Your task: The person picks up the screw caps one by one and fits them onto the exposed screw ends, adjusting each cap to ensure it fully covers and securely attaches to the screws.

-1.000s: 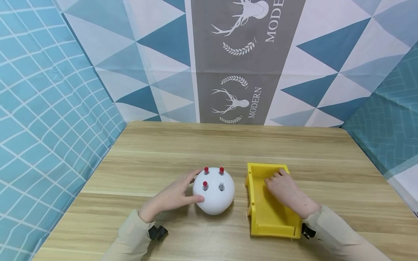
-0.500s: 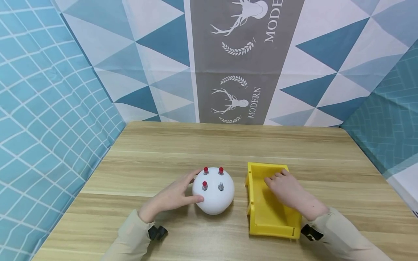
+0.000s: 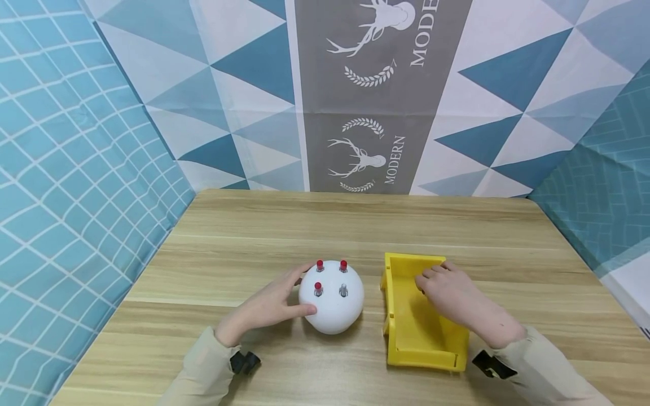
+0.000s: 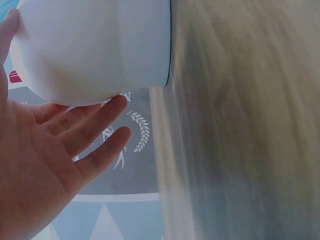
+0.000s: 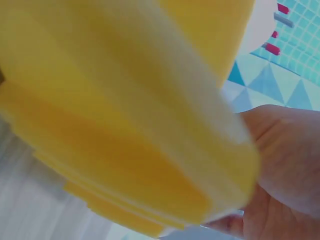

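Note:
A white round body (image 3: 332, 313) with a domed top sits on the wooden table. Three red-capped posts (image 3: 318, 287) and one bare silvery post (image 3: 343, 290) stand up from it. My left hand (image 3: 269, 301) holds its left side, thumb in front and fingers behind. In the left wrist view, the fingers (image 4: 95, 127) reach along the white surface, some apart from it. My right hand (image 3: 452, 293) bends over the right wall of a yellow bin (image 3: 413, 316), its fingers curled downward inside. The bin wall hides most of the fingertips in the right wrist view, so what they hold cannot be seen.
The wooden table (image 3: 244, 242) runs back to a patterned cloth backdrop (image 3: 355, 101). Blue tiled cloth (image 3: 76, 197) hangs on the left and teal cloth (image 3: 599, 186) on the right. Black wrist cameras sit on both sleeves.
My right hand has drawn slightly to the right over the bin's wall, its wrist and sleeve moving right. My left hand and the white body have stayed put.

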Action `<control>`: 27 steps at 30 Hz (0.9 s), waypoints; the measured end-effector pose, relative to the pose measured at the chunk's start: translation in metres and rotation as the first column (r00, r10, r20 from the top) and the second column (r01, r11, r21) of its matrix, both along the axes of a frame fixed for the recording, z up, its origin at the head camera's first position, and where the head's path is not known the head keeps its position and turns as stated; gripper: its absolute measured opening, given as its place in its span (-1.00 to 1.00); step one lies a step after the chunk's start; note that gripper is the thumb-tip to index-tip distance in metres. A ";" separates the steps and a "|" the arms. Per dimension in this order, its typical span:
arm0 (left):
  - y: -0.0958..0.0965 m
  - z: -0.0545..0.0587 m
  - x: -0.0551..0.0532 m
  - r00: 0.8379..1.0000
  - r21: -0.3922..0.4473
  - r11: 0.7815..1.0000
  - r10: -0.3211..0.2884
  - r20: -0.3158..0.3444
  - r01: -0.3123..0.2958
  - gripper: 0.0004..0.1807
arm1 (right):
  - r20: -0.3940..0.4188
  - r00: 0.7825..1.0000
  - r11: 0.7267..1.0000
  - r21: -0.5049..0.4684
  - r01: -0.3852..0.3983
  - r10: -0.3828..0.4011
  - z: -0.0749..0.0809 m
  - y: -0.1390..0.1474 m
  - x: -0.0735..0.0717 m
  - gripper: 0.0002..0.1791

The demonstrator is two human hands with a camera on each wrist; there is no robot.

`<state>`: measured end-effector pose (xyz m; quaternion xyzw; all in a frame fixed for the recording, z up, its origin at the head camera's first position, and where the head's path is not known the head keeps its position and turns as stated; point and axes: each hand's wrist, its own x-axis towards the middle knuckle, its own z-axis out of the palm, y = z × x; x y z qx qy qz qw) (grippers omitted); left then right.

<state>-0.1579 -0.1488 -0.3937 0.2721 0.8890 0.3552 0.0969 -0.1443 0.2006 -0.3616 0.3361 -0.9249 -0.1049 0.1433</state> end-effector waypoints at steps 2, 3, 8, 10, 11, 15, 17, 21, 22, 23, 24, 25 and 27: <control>0.000 0.000 0.000 1.000 0.000 1.000 0.000 0.000 0.000 -0.08 | 0.003 1.000 1.000 -0.004 0.002 -0.002 0.003 -0.001 0.001 -0.71; 0.000 0.000 0.000 1.000 0.001 1.000 0.000 0.001 0.000 -0.08 | 0.009 1.000 1.000 -0.004 0.005 -0.005 0.004 -0.001 0.002 -0.72; 0.000 0.000 0.000 1.000 0.001 1.000 0.002 0.003 -0.002 -0.08 | 0.021 1.000 1.000 -0.018 -0.003 0.003 0.010 -0.006 0.005 -0.77; 0.000 0.000 0.000 1.000 -0.001 1.000 0.005 0.004 -0.005 -0.08 | 0.019 1.000 1.000 -0.024 -0.009 0.010 0.011 -0.008 0.007 -0.78; 0.000 0.000 0.000 1.000 -0.002 1.000 0.006 0.004 -0.006 -0.08 | 0.014 1.000 1.000 -0.028 -0.013 0.014 0.012 -0.009 0.008 -0.79; 0.000 0.000 0.001 1.000 -0.004 1.000 0.007 0.004 -0.007 -0.08 | -0.003 1.000 0.998 -0.064 -0.028 0.028 0.014 -0.014 0.010 -0.83; 0.000 0.000 0.001 1.000 -0.006 1.000 0.006 0.003 -0.006 -0.08 | -0.025 0.999 0.995 -0.093 -0.041 0.039 0.015 -0.016 0.010 -0.85; 0.000 0.000 0.000 1.000 -0.002 1.000 0.009 0.008 -0.009 -0.09 | -0.046 0.997 0.988 -0.143 -0.064 0.057 0.018 -0.020 0.010 -0.88; 0.000 0.000 0.000 1.000 -0.002 1.000 0.009 0.008 -0.009 -0.09 | -0.046 0.997 0.986 -0.154 -0.065 0.059 0.019 -0.021 0.010 -0.87; -0.001 0.000 0.000 1.000 -0.002 1.000 0.010 0.009 -0.010 -0.09 | -0.041 0.998 0.984 -0.164 -0.062 0.057 0.020 -0.022 0.011 -0.87; -0.001 0.000 0.000 1.000 -0.002 1.000 0.011 0.010 -0.011 -0.09 | -0.030 0.998 0.983 -0.172 -0.057 0.052 0.021 -0.024 0.011 -0.86; -0.001 0.000 0.000 1.000 -0.003 1.000 0.010 0.010 -0.010 -0.09 | -0.016 0.999 0.982 -0.183 -0.048 0.046 0.022 -0.026 0.011 -0.85; -0.001 0.000 0.001 1.000 -0.004 1.000 0.009 0.008 -0.009 -0.09 | 0.010 1.000 0.979 -0.201 -0.027 0.030 0.025 -0.029 0.011 -0.85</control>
